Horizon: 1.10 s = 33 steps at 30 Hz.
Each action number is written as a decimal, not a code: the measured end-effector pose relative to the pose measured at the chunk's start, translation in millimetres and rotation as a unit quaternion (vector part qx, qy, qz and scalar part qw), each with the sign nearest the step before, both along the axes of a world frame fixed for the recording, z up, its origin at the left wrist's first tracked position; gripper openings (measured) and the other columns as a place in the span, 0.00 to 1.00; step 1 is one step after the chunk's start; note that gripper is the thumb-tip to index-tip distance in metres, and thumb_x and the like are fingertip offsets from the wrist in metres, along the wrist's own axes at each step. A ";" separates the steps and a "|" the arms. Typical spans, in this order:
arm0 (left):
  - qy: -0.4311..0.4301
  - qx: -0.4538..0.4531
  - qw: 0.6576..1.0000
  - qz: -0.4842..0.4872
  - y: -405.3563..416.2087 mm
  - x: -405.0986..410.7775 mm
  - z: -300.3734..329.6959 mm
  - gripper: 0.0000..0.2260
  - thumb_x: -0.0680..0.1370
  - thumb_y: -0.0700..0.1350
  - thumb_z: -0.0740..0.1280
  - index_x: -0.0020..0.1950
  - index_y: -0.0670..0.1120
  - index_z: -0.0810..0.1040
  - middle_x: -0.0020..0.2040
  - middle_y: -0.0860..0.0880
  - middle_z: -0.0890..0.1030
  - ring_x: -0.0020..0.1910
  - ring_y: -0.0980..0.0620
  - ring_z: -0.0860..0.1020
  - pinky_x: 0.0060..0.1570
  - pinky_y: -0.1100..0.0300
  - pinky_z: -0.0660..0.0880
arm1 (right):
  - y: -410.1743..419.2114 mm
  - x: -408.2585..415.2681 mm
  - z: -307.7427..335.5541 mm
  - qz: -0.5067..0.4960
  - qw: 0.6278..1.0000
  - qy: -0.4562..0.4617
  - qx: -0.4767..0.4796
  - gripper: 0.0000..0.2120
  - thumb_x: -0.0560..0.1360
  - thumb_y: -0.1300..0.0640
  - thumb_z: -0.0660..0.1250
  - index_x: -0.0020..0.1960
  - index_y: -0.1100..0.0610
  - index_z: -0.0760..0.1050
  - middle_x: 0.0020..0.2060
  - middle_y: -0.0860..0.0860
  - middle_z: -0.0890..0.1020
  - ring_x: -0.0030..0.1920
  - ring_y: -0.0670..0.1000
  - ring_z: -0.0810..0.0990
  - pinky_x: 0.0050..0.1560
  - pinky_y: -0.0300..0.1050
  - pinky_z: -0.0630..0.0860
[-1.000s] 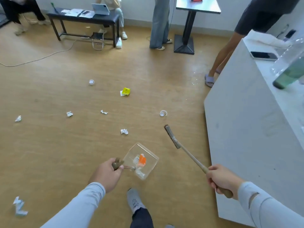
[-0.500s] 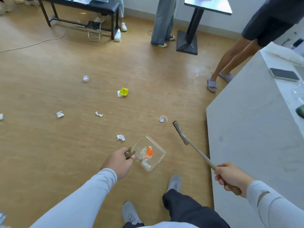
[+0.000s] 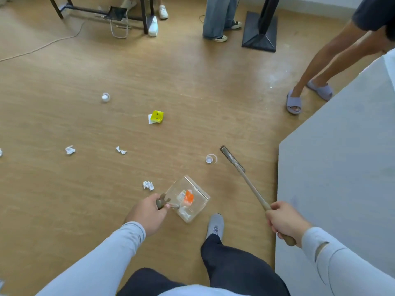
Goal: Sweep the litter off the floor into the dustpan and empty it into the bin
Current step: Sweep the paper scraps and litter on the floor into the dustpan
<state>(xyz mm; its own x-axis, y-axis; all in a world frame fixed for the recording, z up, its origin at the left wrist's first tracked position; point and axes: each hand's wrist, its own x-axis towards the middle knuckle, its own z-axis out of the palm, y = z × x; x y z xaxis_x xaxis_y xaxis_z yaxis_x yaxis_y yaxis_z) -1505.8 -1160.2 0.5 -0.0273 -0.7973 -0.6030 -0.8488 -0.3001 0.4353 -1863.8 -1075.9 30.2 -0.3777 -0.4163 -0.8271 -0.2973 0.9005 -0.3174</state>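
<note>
My left hand [image 3: 147, 214] grips the brown handle of a clear dustpan [image 3: 192, 191] held low over the wooden floor; orange and white scraps [image 3: 188, 198] lie inside it. My right hand [image 3: 284, 224] grips the handle of a small brush [image 3: 233, 159], its dark head near a clear bottle cap [image 3: 211, 158]. A crumpled paper ball [image 3: 148, 185] lies just left of the dustpan. Further off lie a yellow wrapper [image 3: 156, 116], two paper scraps [image 3: 121, 149] [image 3: 70, 149] and a white cap [image 3: 105, 97]. No bin is in view.
A grey counter [image 3: 342, 167] fills the right side, close to the brush. A person in sandals [image 3: 295, 102] stands at its far corner. Another person [image 3: 218, 18], a black table base [image 3: 259, 35] and a bench [image 3: 102, 9] stand at the back. My foot [image 3: 215, 226] is beside the dustpan.
I have stepped forward; my right foot now stands beside the dustpan. The view has tilted down, and the brush head sits closer to the clear cap. Both hands keep their hold.
</note>
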 end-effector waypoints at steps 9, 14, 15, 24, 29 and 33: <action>-0.022 0.033 0.999 0.033 -58.9 -73.0 -41.1 0.13 0.80 0.55 0.65 0.64 0.56 0.76 0.42 0.61 0.78 0.41 0.55 0.79 0.45 0.55 0.77 | -126.0 -59.6 -30.7 0.137 0.989 0.059 0.016 0.13 0.77 0.59 0.60 0.61 0.55 0.72 0.42 0.58 0.81 0.29 0.54 0.74 0.24 0.38 0.67; -0.033 0.053 0.997 0.035 -80.0 -87.4 -64.8 0.17 0.80 0.55 0.64 0.68 0.55 0.74 0.51 0.53 0.83 0.47 0.49 0.81 0.47 0.53 0.79 | -174.2 -60.7 -66.9 0.180 0.982 0.057 0.028 0.16 0.76 0.61 0.58 0.62 0.54 0.74 0.41 0.58 0.80 0.35 0.58 0.77 0.28 0.43 0.72; -0.034 0.052 0.997 0.036 -83.3 -88.6 -67.9 0.17 0.80 0.55 0.64 0.68 0.55 0.74 0.50 0.53 0.83 0.47 0.48 0.81 0.46 0.53 0.79 | -179.0 -58.3 -74.2 0.192 0.979 0.057 0.035 0.16 0.76 0.61 0.58 0.63 0.54 0.74 0.41 0.57 0.80 0.36 0.58 0.77 0.28 0.43 0.72; -0.050 0.053 0.997 0.022 -88.6 -89.9 -66.7 0.16 0.81 0.55 0.62 0.69 0.56 0.72 0.57 0.55 0.83 0.49 0.48 0.80 0.46 0.55 0.76 | -141.8 -34.0 -73.7 0.314 0.942 0.051 0.103 0.18 0.77 0.59 0.58 0.65 0.49 0.72 0.38 0.49 0.76 0.30 0.49 0.72 0.26 0.40 0.70; -0.044 0.060 0.997 0.025 -91.3 -84.3 -66.0 0.18 0.81 0.55 0.62 0.70 0.56 0.72 0.56 0.54 0.83 0.51 0.47 0.81 0.48 0.54 0.77 | -127.8 -71.7 -36.4 0.291 0.943 -0.003 0.159 0.21 0.75 0.59 0.61 0.65 0.43 0.71 0.37 0.54 0.79 0.29 0.53 0.73 0.26 0.42 0.72; -0.046 0.059 0.997 0.026 -88.7 -81.7 -66.3 0.18 0.79 0.56 0.63 0.69 0.56 0.73 0.52 0.54 0.83 0.49 0.47 0.81 0.50 0.51 0.80 | -128.2 -102.0 -6.7 0.195 0.971 -0.031 0.135 0.23 0.75 0.63 0.67 0.69 0.54 0.73 0.30 0.55 0.79 0.27 0.53 0.71 0.24 0.41 0.68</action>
<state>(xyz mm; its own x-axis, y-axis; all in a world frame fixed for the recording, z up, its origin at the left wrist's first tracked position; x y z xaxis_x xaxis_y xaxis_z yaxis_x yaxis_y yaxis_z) -1587.5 -1248.9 -65.8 0.0720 -0.7196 -0.6906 -0.8657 -0.3889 0.3150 -1965.8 -1204.1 23.5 -0.1799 -0.2831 -0.9421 -0.6202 0.7760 -0.1147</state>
